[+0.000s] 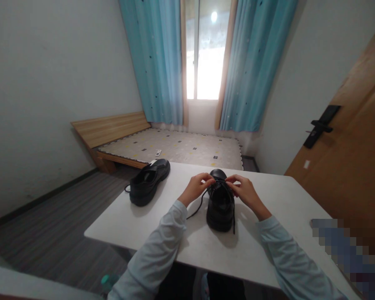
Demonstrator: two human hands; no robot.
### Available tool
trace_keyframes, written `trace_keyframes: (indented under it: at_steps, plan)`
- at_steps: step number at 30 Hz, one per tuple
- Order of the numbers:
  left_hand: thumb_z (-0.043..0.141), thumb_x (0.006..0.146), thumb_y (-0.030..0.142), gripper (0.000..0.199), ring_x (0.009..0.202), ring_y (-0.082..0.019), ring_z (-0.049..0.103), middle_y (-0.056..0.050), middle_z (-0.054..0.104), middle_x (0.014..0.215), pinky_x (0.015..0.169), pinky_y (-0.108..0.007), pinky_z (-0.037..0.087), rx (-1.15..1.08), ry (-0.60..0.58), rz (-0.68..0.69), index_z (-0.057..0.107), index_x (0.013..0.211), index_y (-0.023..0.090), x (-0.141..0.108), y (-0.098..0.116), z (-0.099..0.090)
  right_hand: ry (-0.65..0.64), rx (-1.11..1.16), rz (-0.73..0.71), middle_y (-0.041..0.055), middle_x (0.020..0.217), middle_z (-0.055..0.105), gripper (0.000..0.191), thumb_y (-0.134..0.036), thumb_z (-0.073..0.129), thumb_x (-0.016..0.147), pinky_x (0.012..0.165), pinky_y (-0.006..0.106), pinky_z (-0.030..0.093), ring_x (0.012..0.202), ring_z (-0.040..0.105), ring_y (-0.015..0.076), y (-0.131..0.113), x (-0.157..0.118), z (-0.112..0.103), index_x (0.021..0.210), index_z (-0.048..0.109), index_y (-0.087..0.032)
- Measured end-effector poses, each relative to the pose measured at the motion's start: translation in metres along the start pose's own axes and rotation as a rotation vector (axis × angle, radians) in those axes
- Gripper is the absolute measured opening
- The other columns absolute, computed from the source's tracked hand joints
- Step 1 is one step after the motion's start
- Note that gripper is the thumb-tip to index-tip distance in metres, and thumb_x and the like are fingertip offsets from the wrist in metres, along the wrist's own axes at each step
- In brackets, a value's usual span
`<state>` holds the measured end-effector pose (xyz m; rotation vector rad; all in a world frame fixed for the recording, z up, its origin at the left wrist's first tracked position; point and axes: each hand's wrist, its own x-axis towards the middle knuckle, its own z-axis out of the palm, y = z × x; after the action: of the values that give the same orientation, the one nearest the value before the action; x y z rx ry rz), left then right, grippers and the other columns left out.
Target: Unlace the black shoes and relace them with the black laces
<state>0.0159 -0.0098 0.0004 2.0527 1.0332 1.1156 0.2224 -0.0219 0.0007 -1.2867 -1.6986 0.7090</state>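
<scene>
A black lace-up shoe [220, 212] stands on the white table, its heel toward me and its toe pointing away. My left hand [196, 187] is at the left side of its lacing, thumb and fingers pinched on the black lace. From the right, my right hand [244, 191] pinches the lace at the same height. One loose lace end trails left onto the table, and another hangs down the shoe's right side. A second black shoe [148, 183] rests near the table's far left edge, away from both hands.
The white table [118, 223] spans the space before me. Beyond it stands a bed [187, 146] with a small white object on it. A wooden door [346, 158] is at the right. A green-capped bottle [108, 282] is low at the left.
</scene>
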Motion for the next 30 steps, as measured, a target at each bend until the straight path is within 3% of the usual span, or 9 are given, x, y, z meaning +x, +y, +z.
trace_keyframes:
  at_steps: [3, 9, 24, 30]
  plan:
    - [0.063, 0.078, 0.038, 0.031, 0.09, -0.017, 0.06, -0.006, 0.063, 0.099, 0.074, -0.028, 0.05, -0.007, 0.01, 0.035, 0.062, 0.099, 0.017, -0.001, -0.001, 0.004, -0.021, 0.032, 0.008, 0.0029, 0.071, 0.061, 0.027, -0.041, 0.061, 0.071, 0.04, 0.024, 0.037, 0.046, 0.053, 0.0118, 0.003, 0.0, 0.002, 0.08, 0.062, -0.016]
    - [0.071, 0.07, 0.036, 0.044, 0.106, -0.022, 0.055, -0.009, 0.058, 0.111, 0.089, -0.037, 0.048, 0.049, -0.03, 0.119, 0.058, 0.109, 0.019, -0.003, -0.001, 0.009, 0.003, -0.009, -0.007, 0.0019, 0.067, 0.058, 0.026, -0.044, 0.058, 0.072, 0.045, 0.025, 0.038, 0.05, 0.051, 0.0126, 0.013, 0.004, 0.006, 0.073, 0.057, -0.017]
    - [0.072, 0.069, 0.03, 0.044, 0.105, -0.022, 0.055, -0.008, 0.057, 0.109, 0.094, -0.036, 0.043, 0.085, -0.042, 0.135, 0.057, 0.108, 0.017, -0.002, -0.001, 0.011, 0.148, -0.123, -0.103, 0.0039, 0.072, 0.061, 0.019, -0.038, 0.053, 0.076, 0.064, 0.032, 0.043, 0.066, 0.055, 0.0183, 0.011, 0.004, 0.01, 0.07, 0.055, -0.019]
    - [0.073, 0.068, 0.031, 0.045, 0.106, -0.022, 0.054, -0.009, 0.057, 0.109, 0.095, -0.037, 0.042, 0.076, -0.04, 0.129, 0.057, 0.108, 0.017, -0.001, 0.0, 0.012, 0.155, -0.088, -0.096, 0.004, 0.073, 0.062, 0.019, -0.037, 0.054, 0.078, 0.063, 0.031, 0.042, 0.069, 0.056, 0.019, 0.011, 0.003, 0.008, 0.072, 0.056, -0.019]
